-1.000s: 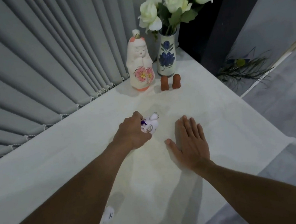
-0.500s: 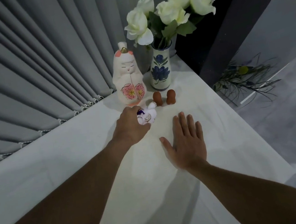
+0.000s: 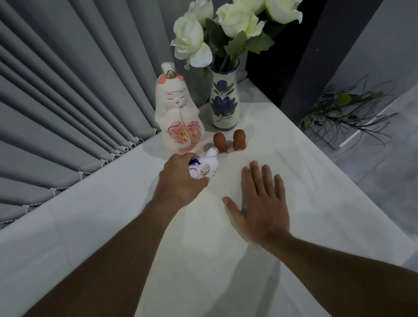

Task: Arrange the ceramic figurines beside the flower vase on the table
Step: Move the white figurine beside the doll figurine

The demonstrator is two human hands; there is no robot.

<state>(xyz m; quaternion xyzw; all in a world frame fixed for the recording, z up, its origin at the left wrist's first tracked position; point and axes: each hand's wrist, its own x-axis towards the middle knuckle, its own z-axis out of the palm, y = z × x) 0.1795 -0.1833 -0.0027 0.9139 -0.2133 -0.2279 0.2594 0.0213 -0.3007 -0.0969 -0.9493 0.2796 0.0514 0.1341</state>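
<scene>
Two small brown figurines (image 3: 229, 141) stand side by side near the worktop's (image 3: 314, 197) far corner, just before the flower vase (image 3: 224, 103), with a tall white doll figurine (image 3: 178, 114) beside it. The left hand (image 3: 181, 182) has its fingers (image 3: 200, 183) clenched around a small white figurine (image 3: 205, 168) just before the doll; the right hand (image 3: 261, 204) lies flat, fingers released.

A home: grey curtains (image 3: 48, 99) behind a cloth-covered table (image 3: 312, 184).

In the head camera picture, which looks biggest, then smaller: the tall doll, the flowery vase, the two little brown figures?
1. Tall white ceramic doll with pink flowers
2. Blue-flowered white vase, slightly smaller
3. Two small brown figurines, alike in size
</scene>
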